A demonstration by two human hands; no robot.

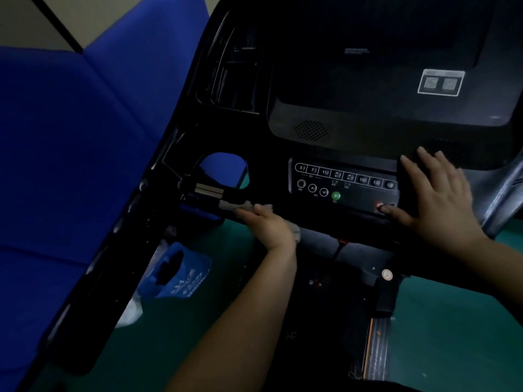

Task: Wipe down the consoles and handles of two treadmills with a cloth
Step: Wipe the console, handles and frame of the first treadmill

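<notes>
The cloth (pixel 249 206) is pale and grey, and it lies along the low front edge of the treadmill console (pixel 353 114), on the left side. Most of it is under the left hand (pixel 268 224). One end sticks out past the fingertips, and a small bit shows by the wrist. The left hand lies flat on top of the cloth with its fingers held straight and close together, pressing it down. It is not balled into a fist.

Just past the end of the cloth is a shiny silver grip (pixel 209 190) on a black bar. Above that is a round cup holder (pixel 223 171), and you can see blue through it.

The right hand (pixel 435 199) is spread wide open on the right side of the console. It holds nothing. Its palm rests on the black top and its thumb lies right by a red button (pixel 378 206). The two hands are well apart.

Between the hands is the button panel (pixel 339 179), with a row of number buttons and a green button (pixel 335 196) below them.

Down on the green floor (pixel 452 321), near the left arm, stands a blue bag (pixel 181 273) with its top open. To the far left is a big blue padded wall (pixel 70 165). The room is dim
</notes>
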